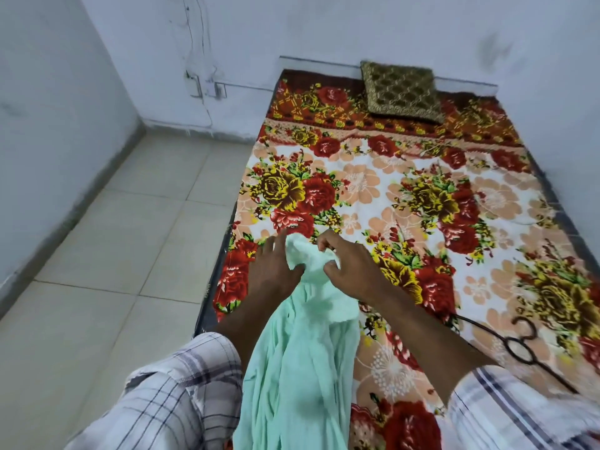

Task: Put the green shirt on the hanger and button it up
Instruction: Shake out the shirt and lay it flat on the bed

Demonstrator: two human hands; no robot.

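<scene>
Checked cloth, white with grey and dark lines: two sleeves [181,391] at the near edge, one per forearm, both rolled back from the wrist.

Green shirt [302,368]: pale mint, bunched and creased, hanging in long folds between the forearms from the hands down to the near edge. Its upper end is gathered at the hands, over the near left part of the bed.

Left hand [272,271]: fingers spread, lying against the left side of the shirt's upper end, thumb pressed into the cloth.

Right hand [349,261]: fingers curled and closed on a fold at the top of the shirt, pinching it.

Hanger [519,347]: dark metal wire with a loop and hook, lying flat on the bed to the right of the right forearm, apart from the shirt. Its near end is hidden by the right sleeve.

Bedspread [406,196]: red and yellow roses on white and peach, covering the whole bed.

Floor [107,254]: pale tiles, left of the bed.

Cushion [401,90]: olive and gold pattern, at the far end of the bed, leaning on the wall.

Wall [324,27]: pale, scuffed, with a socket and wires at far left.
</scene>
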